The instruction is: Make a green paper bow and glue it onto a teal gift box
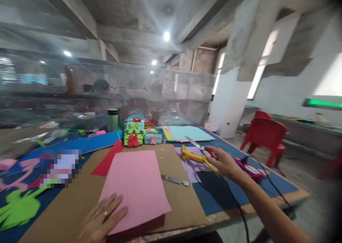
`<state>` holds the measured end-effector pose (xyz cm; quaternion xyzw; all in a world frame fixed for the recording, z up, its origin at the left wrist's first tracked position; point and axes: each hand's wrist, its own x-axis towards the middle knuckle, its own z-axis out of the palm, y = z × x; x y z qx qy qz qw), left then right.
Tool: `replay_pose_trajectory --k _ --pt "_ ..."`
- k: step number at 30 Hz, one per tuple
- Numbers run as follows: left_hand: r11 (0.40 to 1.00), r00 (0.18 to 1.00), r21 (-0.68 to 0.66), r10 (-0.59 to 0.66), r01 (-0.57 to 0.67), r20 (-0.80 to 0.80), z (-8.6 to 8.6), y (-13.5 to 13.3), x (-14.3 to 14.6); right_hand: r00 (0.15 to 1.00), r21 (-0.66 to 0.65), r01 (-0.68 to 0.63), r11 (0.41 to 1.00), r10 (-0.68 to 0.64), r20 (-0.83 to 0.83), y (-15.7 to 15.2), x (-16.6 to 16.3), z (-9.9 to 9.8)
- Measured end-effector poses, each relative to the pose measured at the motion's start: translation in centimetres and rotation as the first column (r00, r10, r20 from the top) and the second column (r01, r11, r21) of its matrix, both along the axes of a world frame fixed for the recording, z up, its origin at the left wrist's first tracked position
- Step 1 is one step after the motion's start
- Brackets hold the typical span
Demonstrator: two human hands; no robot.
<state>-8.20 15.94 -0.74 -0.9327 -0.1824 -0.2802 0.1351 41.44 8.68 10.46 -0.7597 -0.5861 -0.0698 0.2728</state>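
A sheet of pink felt or paper (pixel 136 186) lies on brown cardboard. My left hand (pixel 105 214), with rings on it, rests flat on the sheet's near left corner, fingers apart. Off to the right, my right hand (pixel 224 161) is closed round a pair of scissors (pixel 196 142), its metal blades pointing up and left. Below the blades is a yellow glue gun (pixel 192 154), partly covered by that hand. A flat metal blade-like tool (pixel 175 180) lies just right of the pink sheet. Behind the sheet is a strip of red material (pixel 109 159).
Small decorated boxes (pixel 134 131) and a green flask (pixel 113 119) stand at the back. Coloured sheets (pixel 189 133) are stacked nearby. Green cut-outs (pixel 20 209) lie at left. A purple object (pixel 251 170) and black cord (pixel 237 204) are at right. A red chair (pixel 264 134) stands beyond.
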Motion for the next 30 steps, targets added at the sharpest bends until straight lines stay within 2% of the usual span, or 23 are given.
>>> replay_pose_trajectory --k 3,5,7,12,17,19,21,23,24,26,27,29,30 --pt "0.997 0.997 -0.016 0.082 -0.082 0.015 0.5 -0.9 -0.2 0.982 -0.033 -0.184 0.982 0.185 0.041 2.7 -3.3 0.8" --pt "0.990 0.989 -0.043 0.134 -0.132 0.062 0.3 -1.5 -0.4 0.946 -0.056 -0.311 0.949 0.315 0.072 5.3 -6.0 1.2" --pt "0.988 0.986 -0.066 0.144 -0.139 0.083 0.0 -2.1 -0.8 0.894 -0.138 -0.410 0.902 0.427 0.136 8.3 -8.5 1.2" --pt "0.983 0.988 -0.118 0.146 -0.139 0.056 0.4 -3.4 -2.4 0.845 -0.225 -0.463 0.857 0.504 0.180 14.3 -11.2 0.3" --pt "0.975 0.987 -0.151 0.163 -0.161 0.003 1.0 -3.9 -3.0 0.838 -0.275 -0.437 0.857 0.498 0.223 16.1 -10.7 0.0" --pt "0.975 0.988 -0.160 0.151 -0.153 -0.024 1.3 -3.9 -2.7 0.844 -0.270 -0.415 0.869 0.478 0.241 15.4 -11.1 0.5" --pt "0.973 0.989 -0.181 0.141 -0.146 -0.037 2.0 -3.9 -2.2 0.843 -0.251 -0.422 0.871 0.480 0.245 13.4 -12.4 1.2" --pt "0.961 0.989 -0.237 0.132 -0.145 -0.069 3.2 -4.2 -1.8 0.809 -0.235 -0.502 0.832 0.548 0.211 10.0 -14.6 1.9" --pt "0.948 0.987 -0.278 0.140 -0.156 -0.079 3.8 -4.4 -1.6 0.767 -0.204 -0.598 0.775 0.627 0.134 8.0 -15.8 2.2" --pt "0.905 0.983 -0.383 0.177 -0.185 -0.056 5.2 -4.8 -1.5 0.626 -0.230 -0.763 0.604 0.780 -0.029 3.9 -18.2 2.2" --pt "0.876 0.980 -0.441 0.198 -0.193 -0.035 5.9 -4.9 -1.5 0.593 -0.246 -0.789 0.563 0.803 -0.066 2.0 -19.2 2.0" --pt "0.806 0.972 -0.558 0.234 -0.197 -0.006 7.2 -4.7 -1.9 0.612 -0.285 -0.765 0.578 0.790 -0.038 -0.6 -20.6 0.9" --pt "0.760 0.970 -0.620 0.244 -0.196 -0.008 7.8 -4.4 -2.3 0.653 -0.272 -0.729 0.628 0.757 0.000 -1.3 -20.9 0.2"
